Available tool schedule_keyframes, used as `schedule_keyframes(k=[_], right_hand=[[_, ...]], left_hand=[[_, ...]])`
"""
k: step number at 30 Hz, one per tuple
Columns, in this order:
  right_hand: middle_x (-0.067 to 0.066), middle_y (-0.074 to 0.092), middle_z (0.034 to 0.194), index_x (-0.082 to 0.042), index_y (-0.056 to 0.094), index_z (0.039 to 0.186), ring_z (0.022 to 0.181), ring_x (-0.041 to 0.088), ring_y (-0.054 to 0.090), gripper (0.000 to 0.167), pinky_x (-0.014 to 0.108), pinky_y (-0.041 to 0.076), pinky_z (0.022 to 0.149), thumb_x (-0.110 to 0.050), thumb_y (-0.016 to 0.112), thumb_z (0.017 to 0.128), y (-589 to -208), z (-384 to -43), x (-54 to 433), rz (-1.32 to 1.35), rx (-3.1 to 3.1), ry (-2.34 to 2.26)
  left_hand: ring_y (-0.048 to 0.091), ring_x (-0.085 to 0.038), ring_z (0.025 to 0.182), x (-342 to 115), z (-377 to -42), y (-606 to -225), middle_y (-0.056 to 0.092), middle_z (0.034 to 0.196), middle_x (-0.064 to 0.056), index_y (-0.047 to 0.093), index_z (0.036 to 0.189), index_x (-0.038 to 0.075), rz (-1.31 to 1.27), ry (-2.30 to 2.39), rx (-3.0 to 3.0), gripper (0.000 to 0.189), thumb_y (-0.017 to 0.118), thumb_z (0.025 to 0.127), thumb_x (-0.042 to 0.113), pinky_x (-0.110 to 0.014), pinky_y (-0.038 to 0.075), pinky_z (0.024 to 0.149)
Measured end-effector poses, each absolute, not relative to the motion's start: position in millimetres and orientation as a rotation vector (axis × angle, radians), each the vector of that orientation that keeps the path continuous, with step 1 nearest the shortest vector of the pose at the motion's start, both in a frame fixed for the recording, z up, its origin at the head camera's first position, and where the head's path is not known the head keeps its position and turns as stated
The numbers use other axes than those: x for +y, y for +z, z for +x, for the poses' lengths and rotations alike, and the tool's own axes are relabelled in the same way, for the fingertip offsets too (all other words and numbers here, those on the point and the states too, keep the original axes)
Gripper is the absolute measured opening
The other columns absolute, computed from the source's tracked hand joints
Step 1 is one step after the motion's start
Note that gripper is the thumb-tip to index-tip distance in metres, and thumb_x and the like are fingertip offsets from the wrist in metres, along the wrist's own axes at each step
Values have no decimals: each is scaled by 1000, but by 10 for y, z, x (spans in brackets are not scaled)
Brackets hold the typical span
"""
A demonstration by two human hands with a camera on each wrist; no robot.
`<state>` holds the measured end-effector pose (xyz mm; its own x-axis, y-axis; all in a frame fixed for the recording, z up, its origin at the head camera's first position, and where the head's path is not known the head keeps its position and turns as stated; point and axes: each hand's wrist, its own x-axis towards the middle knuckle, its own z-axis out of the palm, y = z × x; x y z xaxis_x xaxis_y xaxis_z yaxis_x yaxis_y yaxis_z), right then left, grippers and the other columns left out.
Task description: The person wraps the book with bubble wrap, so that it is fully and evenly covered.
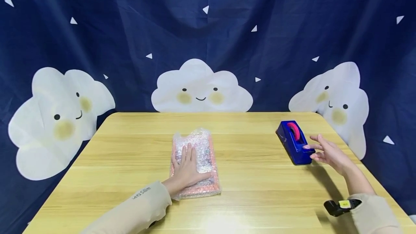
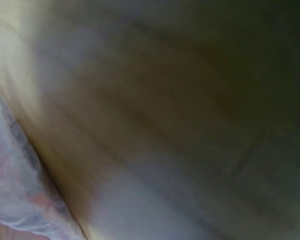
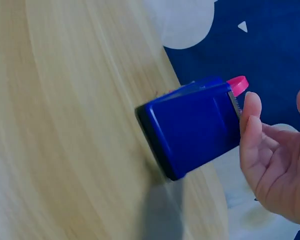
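Observation:
Spread flat, my left hand (image 1: 186, 172) rests on a flat rectangular item wrapped in bubble wrap (image 1: 203, 147), with a pinkish border showing through the plastic. Only the wrapped edge (image 2: 15, 170) appears at the left of the dim left wrist view. To the right stands a blue tape dispenser (image 1: 296, 152) with a pink ring (image 1: 293, 132) in its well. My right hand (image 1: 333, 158) is at the dispenser's cutter end, fingers loosely bent and thumb held apart. In the right wrist view its fingertips (image 3: 251, 105) are beside the toothed cutter; whether they touch it or tape, I cannot tell.
Both things are on a light wooden table (image 1: 130, 140). Behind it hangs a dark blue curtain (image 1: 208, 39) with smiling clouds and small white triangles. A black strap device with a yellow label (image 1: 342, 205) is on my right wrist.

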<state>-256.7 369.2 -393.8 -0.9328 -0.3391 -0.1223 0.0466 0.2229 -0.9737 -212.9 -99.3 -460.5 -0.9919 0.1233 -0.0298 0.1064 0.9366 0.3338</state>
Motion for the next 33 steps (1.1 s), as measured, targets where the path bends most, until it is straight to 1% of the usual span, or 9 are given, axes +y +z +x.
schedule_keyframes(k=[1,3,6,9,12,17,25,30,33], right_hand=[[-13,64,98,-29,37,119,75,10,63,26,22,52,67,-38,23,100,-3967,-2558,3692,-299,2147,-1831],[-10,65,99,-31,41,116,81,12,65,23,22,52,70,-29,24,101,-4036,-2533,3688,-354,2042,-1975],[-3,67,100,-29,46,116,83,16,67,28,24,53,73,-17,25,101,-4147,-2489,3677,-437,1831,-2192],[0,67,100,-26,47,119,83,18,67,30,28,53,75,-13,26,101,-4224,-2467,3651,-458,1707,-2322],[2,66,99,-23,42,121,83,21,68,29,31,54,74,-10,28,100,-4267,-2459,3615,-466,1638,-2408],[2,66,99,-20,34,124,82,22,68,30,32,55,72,-4,30,99,-4314,-2441,3538,-475,1622,-2517],[7,65,102,-17,28,129,86,28,67,36,37,54,73,0,28,98,-4424,-2425,3468,-552,1418,-2675],[9,65,103,-17,32,130,86,29,67,36,38,54,73,0,26,98,-4476,-2420,3449,-571,1361,-2721],[6,68,100,-19,37,128,82,25,68,36,34,54,71,-1,30,98,-4468,-2404,3435,-517,1505,-2716]], left_hand=[[-4,-35,138,-992,-2130,-4603,-3,152,-17,10,145,0,182,520,3042,121,49,64,81,-67,-7,100],[-5,-35,138,-985,-2132,-4594,-3,152,-17,10,145,0,187,526,3040,121,50,64,81,-67,-8,100],[-5,-35,138,-975,-2139,-4594,-3,152,-17,10,145,0,195,528,3041,121,50,64,81,-67,-8,100],[-4,-35,138,-966,-2148,-4597,-3,152,-16,11,145,1,198,518,3050,120,50,64,80,-67,-7,100],[-4,-34,138,-960,-2153,-4591,-3,152,-16,11,145,1,194,507,3056,120,51,65,80,-68,-6,99],[-4,-35,138,-965,-2161,-4575,-3,152,-16,11,145,1,176,507,3063,120,52,65,79,-67,-6,100],[-3,-35,138,-972,-2143,-4565,-3,152,-17,11,145,0,163,509,3056,119,52,66,78,-67,-6,100],[-3,-35,138,-965,-2126,-4559,-1,152,-17,12,145,0,167,517,3062,118,53,66,77,-67,-5,100],[-3,-35,138,-963,-2124,-4567,-2,152,-17,11,145,0,169,510,3058,117,52,66,77,-67,-6,100]])
